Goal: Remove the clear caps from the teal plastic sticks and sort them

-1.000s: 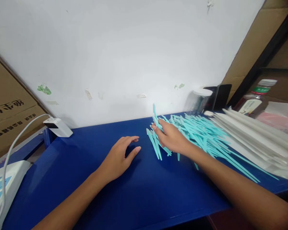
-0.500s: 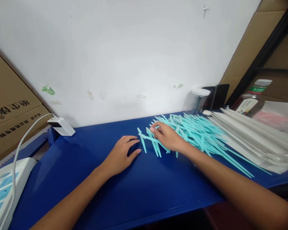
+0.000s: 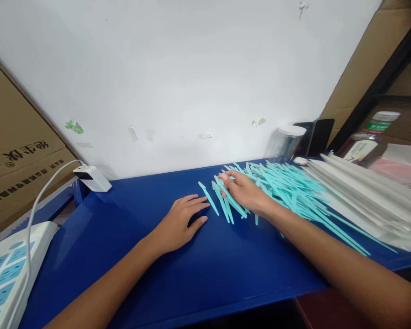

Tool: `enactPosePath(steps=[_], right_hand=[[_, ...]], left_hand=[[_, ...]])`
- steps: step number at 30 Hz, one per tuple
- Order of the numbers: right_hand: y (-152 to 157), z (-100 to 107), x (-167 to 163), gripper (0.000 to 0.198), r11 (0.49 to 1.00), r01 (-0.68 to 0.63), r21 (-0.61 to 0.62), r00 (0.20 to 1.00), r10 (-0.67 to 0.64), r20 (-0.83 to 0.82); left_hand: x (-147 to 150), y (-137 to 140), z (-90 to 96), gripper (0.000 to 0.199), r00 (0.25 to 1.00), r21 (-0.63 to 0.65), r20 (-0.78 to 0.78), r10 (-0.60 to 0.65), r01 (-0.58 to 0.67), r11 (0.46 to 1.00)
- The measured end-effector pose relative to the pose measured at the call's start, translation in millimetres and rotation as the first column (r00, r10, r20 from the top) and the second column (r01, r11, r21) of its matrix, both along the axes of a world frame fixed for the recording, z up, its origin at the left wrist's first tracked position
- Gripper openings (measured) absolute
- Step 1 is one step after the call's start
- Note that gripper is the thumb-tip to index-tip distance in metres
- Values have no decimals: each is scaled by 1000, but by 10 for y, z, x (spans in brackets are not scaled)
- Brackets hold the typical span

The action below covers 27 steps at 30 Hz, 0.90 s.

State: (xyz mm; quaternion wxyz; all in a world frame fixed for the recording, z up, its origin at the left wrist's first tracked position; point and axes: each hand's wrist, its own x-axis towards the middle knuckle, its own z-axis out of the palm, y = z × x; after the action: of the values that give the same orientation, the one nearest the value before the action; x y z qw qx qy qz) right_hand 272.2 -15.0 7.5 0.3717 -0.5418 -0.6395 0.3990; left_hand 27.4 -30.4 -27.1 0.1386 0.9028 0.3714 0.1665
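Note:
Thin turquoise plastic sticks with a wider blade-like end [image 3: 287, 187] lie in a loose heap on the blue table [image 3: 178, 278]. My left hand [image 3: 183, 221] rests palm down on the table with its fingers spread. Its fingertips are at the side of a single turquoise stick [image 3: 208, 198] that lies apart from the others. My right hand [image 3: 243, 189] is at the heap's left edge, thumb and fingers closed around the upper end of one stick [image 3: 234, 204]. A few more sticks [image 3: 222, 201] lie side by side between the two hands.
White paper-like sleeves [image 3: 363, 201] lie right of the heap, with a labelled bottle [image 3: 366, 141] behind. A lidded clear jar [image 3: 287, 142] stands against the wall. At left are a white charger [image 3: 93, 178] with a cable, a power strip [image 3: 17, 269] and a cardboard box [image 3: 23, 151].
A stick that lay crosswise over the leftmost one now slants beneath my right hand's fingers, leaving the leftmost stick uncovered. My left fingertips have come up to that leftmost stick. The view has shifted slightly.

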Motion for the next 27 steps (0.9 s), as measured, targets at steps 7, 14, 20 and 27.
enactPosePath(steps=[7,14,20,27], right_hand=[[42,41,132,19,994,52,94,972,-72,224],[281,-31,338,18,875,283,393,888,-394,236],[355,26,655,52,773,290,564,603,-605,520],[463,151,1130,66,724,440,532,407,-689,600]], left_hand=[[5,15,34,39,1000,-7,27,11,-11,1000],[-17,59,35,30,988,25,151,18,-22,999],[-153,186,84,38,978,85,161,130,-145,986],[-301,323,112,49,931,96,167,325,-343,934]])
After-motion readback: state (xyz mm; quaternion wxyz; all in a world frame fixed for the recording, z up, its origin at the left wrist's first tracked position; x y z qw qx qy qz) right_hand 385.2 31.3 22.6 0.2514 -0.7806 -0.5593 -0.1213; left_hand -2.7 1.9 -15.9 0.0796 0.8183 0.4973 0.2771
